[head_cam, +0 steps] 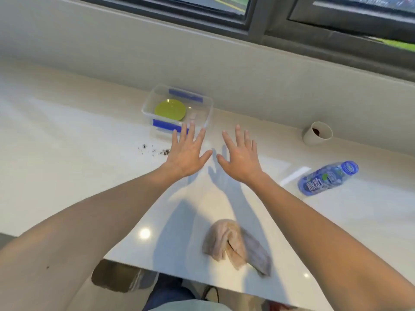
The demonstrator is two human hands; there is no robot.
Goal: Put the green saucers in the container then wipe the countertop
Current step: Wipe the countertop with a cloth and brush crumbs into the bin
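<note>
A green saucer lies flat inside a clear plastic container with blue clips, at the back of the white countertop. My left hand hovers palm down just in front of the container, fingers spread, holding nothing. My right hand is beside it, also palm down with fingers apart and empty. A crumpled beige cloth lies near the front edge, closer to me than both hands. Dark crumbs are scattered on the counter left of my left hand.
A beige cup lies on its side against the back wall at right, with a dark stain inside. A blue plastic bottle lies on its side right of my right hand. A window runs above the wall.
</note>
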